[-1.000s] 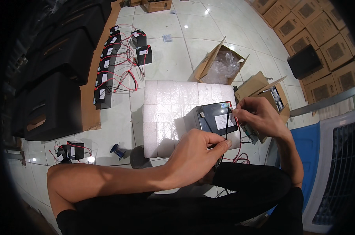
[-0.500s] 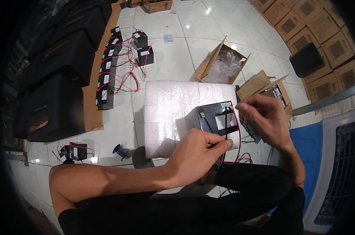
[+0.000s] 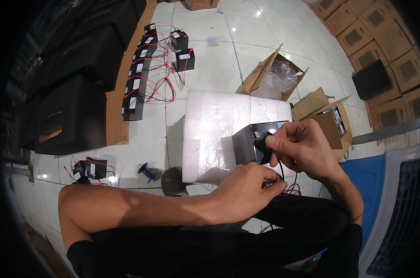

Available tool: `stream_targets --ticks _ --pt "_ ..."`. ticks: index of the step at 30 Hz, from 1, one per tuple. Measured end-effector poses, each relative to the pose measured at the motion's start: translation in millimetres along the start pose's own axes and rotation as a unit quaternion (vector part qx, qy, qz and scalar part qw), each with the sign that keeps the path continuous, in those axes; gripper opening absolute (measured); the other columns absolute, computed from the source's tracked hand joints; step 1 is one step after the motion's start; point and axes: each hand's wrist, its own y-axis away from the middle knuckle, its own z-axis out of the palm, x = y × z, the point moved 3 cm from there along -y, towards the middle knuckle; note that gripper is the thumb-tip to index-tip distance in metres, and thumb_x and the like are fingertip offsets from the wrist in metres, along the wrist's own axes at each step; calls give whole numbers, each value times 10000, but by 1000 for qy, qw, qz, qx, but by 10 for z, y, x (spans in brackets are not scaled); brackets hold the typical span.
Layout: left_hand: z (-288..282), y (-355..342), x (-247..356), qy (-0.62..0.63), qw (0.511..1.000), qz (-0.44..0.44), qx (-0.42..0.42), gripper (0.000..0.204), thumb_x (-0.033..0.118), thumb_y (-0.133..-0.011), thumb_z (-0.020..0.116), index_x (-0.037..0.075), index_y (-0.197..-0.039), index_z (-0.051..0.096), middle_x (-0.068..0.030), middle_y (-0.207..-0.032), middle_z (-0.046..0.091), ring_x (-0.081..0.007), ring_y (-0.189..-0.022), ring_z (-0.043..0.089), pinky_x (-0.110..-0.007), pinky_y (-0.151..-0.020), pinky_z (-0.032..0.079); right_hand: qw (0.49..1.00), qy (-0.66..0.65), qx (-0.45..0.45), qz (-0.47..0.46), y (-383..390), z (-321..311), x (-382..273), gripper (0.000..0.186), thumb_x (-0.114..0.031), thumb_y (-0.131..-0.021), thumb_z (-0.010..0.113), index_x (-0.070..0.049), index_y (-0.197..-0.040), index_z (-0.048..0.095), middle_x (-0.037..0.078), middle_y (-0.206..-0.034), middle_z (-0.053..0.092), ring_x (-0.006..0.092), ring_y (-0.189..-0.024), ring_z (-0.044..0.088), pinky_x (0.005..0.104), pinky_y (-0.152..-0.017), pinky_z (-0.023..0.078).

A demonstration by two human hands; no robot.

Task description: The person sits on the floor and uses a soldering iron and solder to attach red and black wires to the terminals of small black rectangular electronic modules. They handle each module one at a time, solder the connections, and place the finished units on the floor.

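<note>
A black box-shaped battery [image 3: 244,147] stands on a white foam block [image 3: 207,118] in front of me. My right hand [image 3: 307,146] reaches over its top and pinches a black wire [image 3: 281,167] beside the battery's bare terminal. Part of the battery's top, with its label, is hidden behind those fingers. At the near side of the battery my left hand [image 3: 247,190] is closed, thumb against fingers, on the lower stretch of the same wire. Red and black leads [image 3: 293,189] hang down past the foam near my knee.
Several wired batteries [image 3: 134,83] line the floor at the far left, beside large black cases [image 3: 70,123]. An opened carton [image 3: 275,78] with clear plastic stands behind the foam. A blue spool [image 3: 147,171] lies to the left. Stacked cartons [image 3: 377,18] fill the far right.
My right hand has moved left from the red wire's side to the black wire over the battery. My left hand has shifted slightly lower. The whole view has shifted a little.
</note>
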Motion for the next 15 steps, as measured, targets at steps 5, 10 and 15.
stream_targets --ticks 5,10,15 --pt "-41 21 7 13 1000 -21 10 308 280 -956 605 -5 -996 715 -96 -582 588 -112 -505 496 -334 -502 408 998 -23 -14 59 -64 24 -37 264 -177 -909 680 49 -777 648 98 -545 609 81 -370 462 227 -340 280" --pt "-50 22 4 12 1000 -18 19 325 294 -958 597 -5 -1009 713 -97 -537 560 -126 -465 483 -335 -472 390 996 4 -17 89 -76 64 -120 261 -178 -911 656 31 -755 647 87 -516 590 76 -352 449 227 -331 271" --pt "-58 26 10 28 999 5 31 333 297 -961 588 -12 -965 712 -102 -522 541 -135 -452 475 -356 -463 376 993 -7 -29 112 -92 74 -168 252 -160 -919 634 27 -751 647 79 -527 598 68 -368 448 225 -349 289"
